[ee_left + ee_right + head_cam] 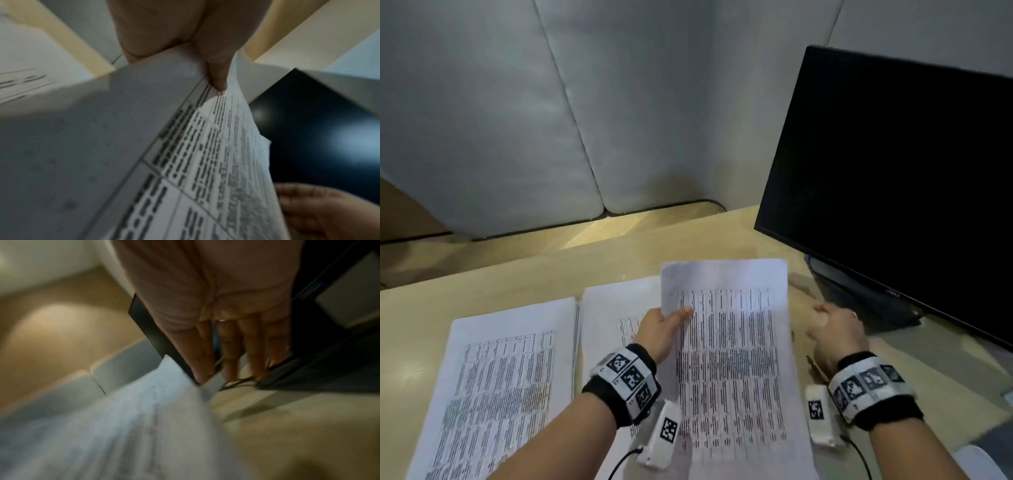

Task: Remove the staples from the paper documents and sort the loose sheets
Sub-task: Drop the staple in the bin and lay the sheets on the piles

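Paper sheet pinched by left hand, raised

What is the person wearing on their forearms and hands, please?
Both forearms are bare, with no sleeves. Each wrist carries a black fuzzy band wrapped in a white strap printed with square black-and-white markers. A white box with one marker hangs under each wrist, trailing a thin black cable. The right hand wears a ring.

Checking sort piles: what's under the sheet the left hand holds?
Under the held sheet, part of another printed sheet on the desk. The rest is covered.
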Motion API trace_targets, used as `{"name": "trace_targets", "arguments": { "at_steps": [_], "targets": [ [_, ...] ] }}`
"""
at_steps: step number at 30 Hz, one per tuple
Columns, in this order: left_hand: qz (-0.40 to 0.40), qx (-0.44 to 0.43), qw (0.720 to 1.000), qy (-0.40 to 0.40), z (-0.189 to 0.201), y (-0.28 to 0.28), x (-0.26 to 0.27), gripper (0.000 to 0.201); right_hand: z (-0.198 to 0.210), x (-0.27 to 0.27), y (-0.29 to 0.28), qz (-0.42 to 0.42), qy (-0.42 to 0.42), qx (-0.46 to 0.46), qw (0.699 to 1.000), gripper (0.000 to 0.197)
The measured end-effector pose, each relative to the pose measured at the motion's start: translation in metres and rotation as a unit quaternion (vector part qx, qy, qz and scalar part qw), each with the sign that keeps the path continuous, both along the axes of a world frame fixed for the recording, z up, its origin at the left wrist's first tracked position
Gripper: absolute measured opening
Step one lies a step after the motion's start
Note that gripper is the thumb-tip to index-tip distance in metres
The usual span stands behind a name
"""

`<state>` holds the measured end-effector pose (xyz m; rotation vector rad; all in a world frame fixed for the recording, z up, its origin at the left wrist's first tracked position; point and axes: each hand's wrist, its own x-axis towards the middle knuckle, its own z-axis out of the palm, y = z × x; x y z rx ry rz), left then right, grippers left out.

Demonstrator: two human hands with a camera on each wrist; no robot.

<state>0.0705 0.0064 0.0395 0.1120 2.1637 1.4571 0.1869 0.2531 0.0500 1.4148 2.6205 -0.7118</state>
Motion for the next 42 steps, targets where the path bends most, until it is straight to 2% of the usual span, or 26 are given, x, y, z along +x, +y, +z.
{"name": "trace_targets", "arguments": {
  "at_steps": [1,3,5,7,9,10,11,13,15,17,19,22,24,26,30,34,39,42],
  "targets": [
    [-0.003,-0.013,1.000,-0.008,-0.005,0.000,0.002,0.058,-0.014,0.007,0.005,-0.001,-0.094,0.031,0.995,0.041],
    [-0.006,-0.042,0.999,-0.022,-0.010,0.000,0.005,0.073,-0.043,0.019,0.013,0.024,-0.196,0.007,0.980,0.040],
    [-0.008,-0.042,0.999,-0.017,-0.010,-0.002,0.007,0.075,-0.063,0.027,0.017,0.046,-0.219,-0.039,0.974,0.037],
    [-0.013,-0.024,1.000,-0.014,-0.010,-0.002,0.007,0.069,-0.064,0.031,0.013,0.009,-0.215,-0.038,0.976,0.037],
    [-0.024,-0.007,1.000,-0.009,-0.003,-0.002,0.007,0.053,-0.047,0.023,0.007,-0.030,-0.162,0.011,0.986,0.041],
    [-0.033,-0.004,0.999,-0.006,-0.001,-0.002,0.008,0.046,-0.034,0.015,0.001,-0.016,-0.101,0.048,0.994,0.044],
    [-0.041,-0.004,0.999,-0.004,0.002,-0.001,0.009,0.043,-0.017,0.006,-0.007,0.008,-0.006,0.072,0.997,0.046],
    [-0.047,-0.005,0.999,0.000,0.005,0.002,0.011,0.041,0.021,-0.014,-0.029,0.091,0.198,0.076,0.973,0.042],
    [-0.055,0.014,0.998,0.008,0.004,0.006,0.014,0.041,0.055,-0.037,-0.055,0.214,0.296,0.058,0.929,0.036],
    [-0.062,0.030,0.998,0.010,0.004,0.010,0.017,0.040,0.074,-0.058,-0.077,0.313,0.314,0.000,0.896,0.029],
    [-0.065,0.047,0.997,0.004,0.007,0.013,0.019,0.035,0.079,-0.073,-0.093,0.358,0.319,-0.060,0.875,0.021],
    [-0.074,0.051,0.996,0.004,0.008,0.013,0.020,0.030,0.074,-0.080,-0.106,0.337,0.354,-0.133,0.862,0.013],
    [-0.070,0.051,0.996,0.010,0.006,0.011,0.021,0.028,0.073,-0.079,-0.109,0.289,0.356,-0.212,0.863,0.012],
    [-0.070,0.057,0.996,0.005,0.003,0.010,0.021,0.032,0.073,-0.080,-0.109,0.255,0.348,-0.249,0.867,0.010],
    [-0.077,0.064,0.995,0.001,0.001,0.009,0.022,0.042,0.073,-0.082,-0.105,0.261,0.342,-0.244,0.869,0.005],
    [-0.070,0.081,0.994,-0.003,0.001,0.010,0.026,0.026,0.069,-0.082,-0.100,0.262,0.340,-0.250,0.868,0.007],
    [-0.053,0.088,0.995,-0.003,-0.002,0.008,0.030,0.024,0.065,-0.081,-0.100,0.273,0.343,-0.243,0.865,0.004],
    [-0.049,0.076,0.996,-0.004,-0.004,0.006,0.031,0.015,0.065,-0.081,-0.099,0.283,0.339,-0.234,0.866,0.002]
  ]
}}
